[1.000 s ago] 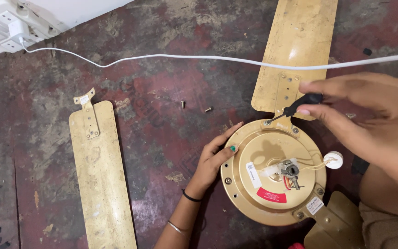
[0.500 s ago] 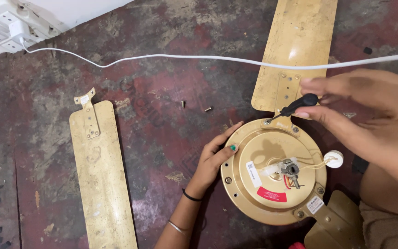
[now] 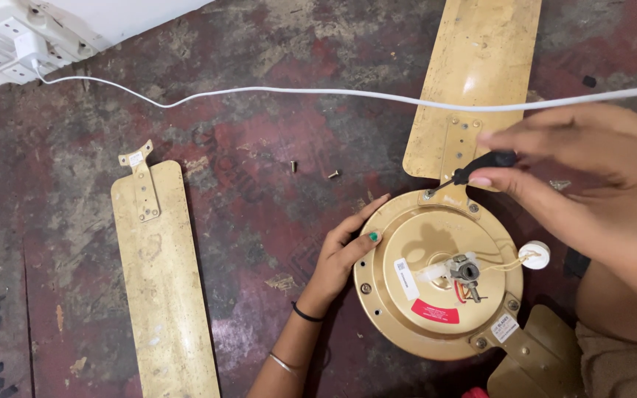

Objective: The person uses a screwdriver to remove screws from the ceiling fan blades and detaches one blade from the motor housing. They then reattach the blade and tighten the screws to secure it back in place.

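The right hand (image 3: 599,184) has shifted only slightly over the last second: the screwdriver (image 3: 481,163) it holds has lifted a little and now angles down from the right, its tip at the screw (image 3: 427,194) on the top rim of the fan motor (image 3: 436,280). The motor itself, the left hand (image 3: 348,247) and the loose parts have not moved. This suggests that work on the blade bracket at the top of the motor is under way rather than finished.

Right hand: thumb and fingers (image 3: 510,184) are closed together around the black screwdriver handle in a pinch grip; the remaining fingers are partly curled above it.

Left hand: fingers are spread and laid flat against the left rim of the motor, steadying it. It holds nothing.

Position of parts:
- The motor lies on the floor (image 3: 259,147), wiring side up, near the lower right.
- One blade (image 3: 473,81) is attached at the top; another blade (image 3: 532,354) shows at the lower right.
- A detached blade (image 3: 164,287) lies well apart on the left.
- Two loose screws (image 3: 312,171) lie on the floor between the detached blade and the motor.
- A white cable (image 3: 296,93) runs across the floor from a power strip (image 3: 16,37).
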